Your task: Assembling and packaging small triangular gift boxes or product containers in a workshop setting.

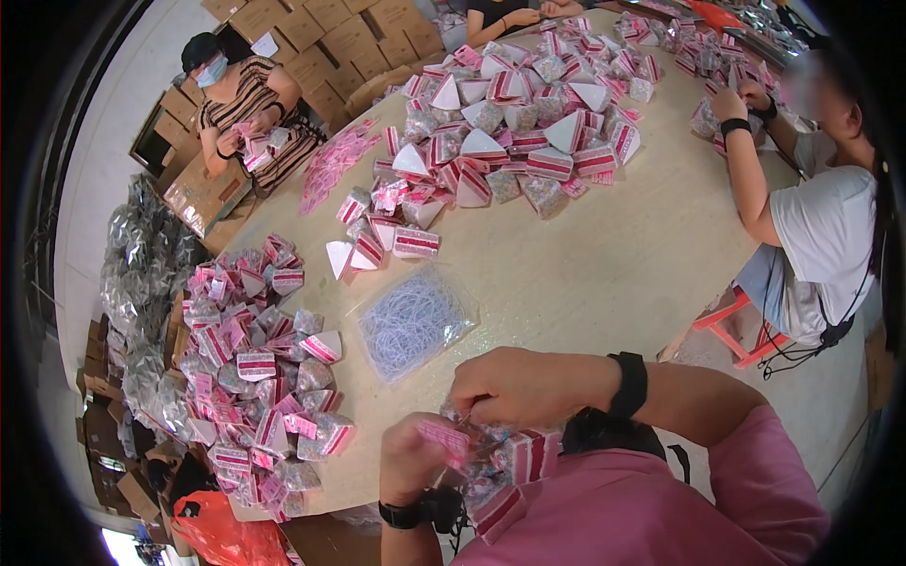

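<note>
My left hand [411,457], at the table's near edge, is closed on a pink printed card [444,440]. My right hand [524,385] is bent over just beside it. Its fingers are pinched together at the gathered top of a clear bag, partly hidden by the hand. Below both hands, close to my pink shirt, are pink-and-white striped wedge-shaped packets [535,457] with glittery clear wrapping. Another striped packet [498,512] sits lower down. Just beyond my hands lies a flat clear bag of thin whitish loops [415,321].
Heaps of wedge packets cover the table's left side [269,373] and far middle [510,132]. Loose pink cards [338,162] lie at the far left. Co-workers handle packets at the left [250,113] and right [802,189]. A red bag [226,533] hangs low at the left.
</note>
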